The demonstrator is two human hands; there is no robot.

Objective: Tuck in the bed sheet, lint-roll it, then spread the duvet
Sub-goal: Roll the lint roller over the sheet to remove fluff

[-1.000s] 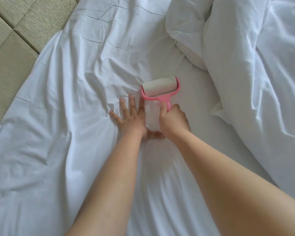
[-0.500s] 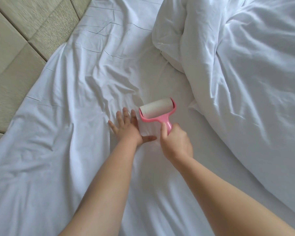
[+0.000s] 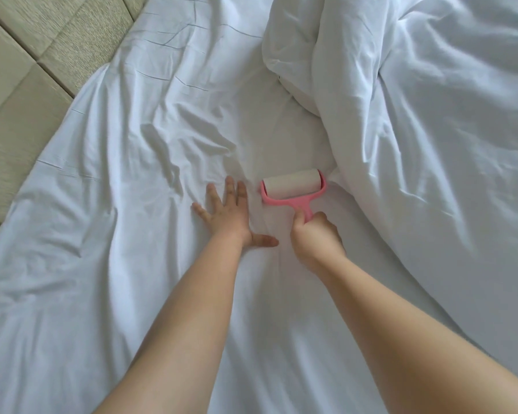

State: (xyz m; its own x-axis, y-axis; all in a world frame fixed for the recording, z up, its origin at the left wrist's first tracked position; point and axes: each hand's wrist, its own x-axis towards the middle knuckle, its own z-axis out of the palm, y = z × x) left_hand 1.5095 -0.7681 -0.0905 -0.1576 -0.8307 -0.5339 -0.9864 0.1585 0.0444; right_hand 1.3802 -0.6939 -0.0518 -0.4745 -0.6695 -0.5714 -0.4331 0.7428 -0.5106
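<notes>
One lint roller (image 3: 293, 188), handle toward person.

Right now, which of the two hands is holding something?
The right hand: it grips the pink lint roller by its handle. The left hand lies flat on the sheet.

A pink-framed lint roller (image 3: 293, 191) with a pale off-white roll is showing in the right hand (image 3: 314, 237), plain white bed sheet (image 3: 117, 204) is lying under the left hand (image 3: 228, 218), a white duvet (image 3: 431, 130) right of both, and beige woven-textured panels (image 3: 27, 85) far left.
</notes>
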